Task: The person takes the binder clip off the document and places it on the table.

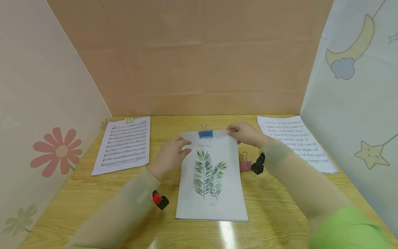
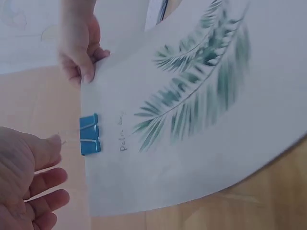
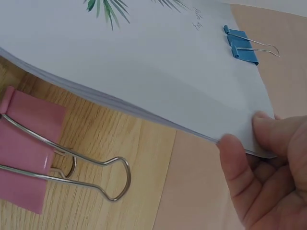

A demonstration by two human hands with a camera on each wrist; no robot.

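A stack of sheets with a palm-leaf print (image 1: 212, 176) lies flat in the middle of the wooden table (image 1: 273, 207), and everything else is easiest placed from it. A blue binder clip (image 1: 206, 133) bites the middle of the stack's far edge, its wire handles pointing away from the person, so the sheets are bound at the top. The right hand (image 1: 245, 134) pinches the stack's far right corner between thumb and fingers; the right wrist view shows that corner lifted slightly, probably to keep the sheet edges squared. The left hand (image 1: 171, 154) sits at the stack's far left edge, fingers loosely extended toward the blue clip; in the left wrist view it holds nothing, its fingertips close to the clip's wire handles. A pink binder clip (image 1: 245, 164) lies on the table just right of the stack, unused and within easy reach. Left of the stack rests a page of sheet music (image 1: 124, 145) held by a green clip (image 1: 129, 119); well to the right lies a stack of printed text (image 1: 298, 143).
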